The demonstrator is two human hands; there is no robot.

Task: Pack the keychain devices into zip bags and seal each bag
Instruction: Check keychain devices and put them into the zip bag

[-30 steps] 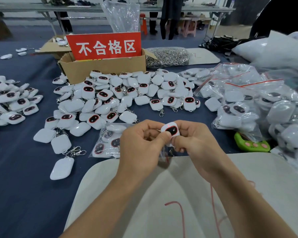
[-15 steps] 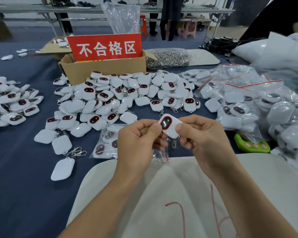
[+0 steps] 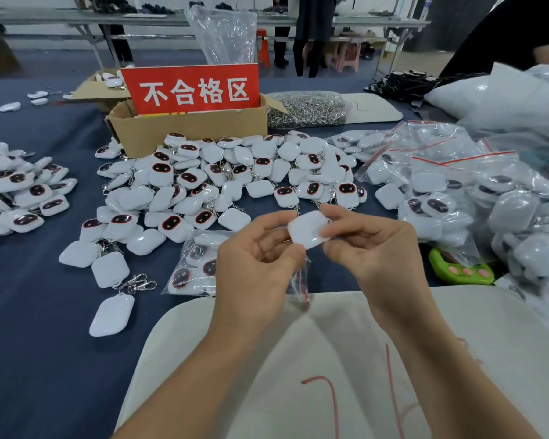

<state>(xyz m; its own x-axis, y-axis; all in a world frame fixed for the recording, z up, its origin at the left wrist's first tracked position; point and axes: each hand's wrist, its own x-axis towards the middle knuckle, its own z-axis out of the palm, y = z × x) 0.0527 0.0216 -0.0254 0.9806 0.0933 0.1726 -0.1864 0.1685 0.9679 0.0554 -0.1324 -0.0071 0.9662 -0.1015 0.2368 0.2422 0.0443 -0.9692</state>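
A white device (image 3: pixel 308 230), plain back toward the camera, is pinched by the right hand (image 3: pixel 374 248) and touched by the left hand (image 3: pixel 254 258), which also holds a clear, limp bag (image 3: pixel 300 288) hanging below. Behind lie heaped loose devices (image 3: pixel 222 182), some showing dark red-rimmed faces. To the right are piled filled bags (image 3: pixel 457 191).

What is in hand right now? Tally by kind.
keychain device: 1, pinched by the right hand, white back facing the camera
zip bag: 1, hanging from the left hand
Total: 2
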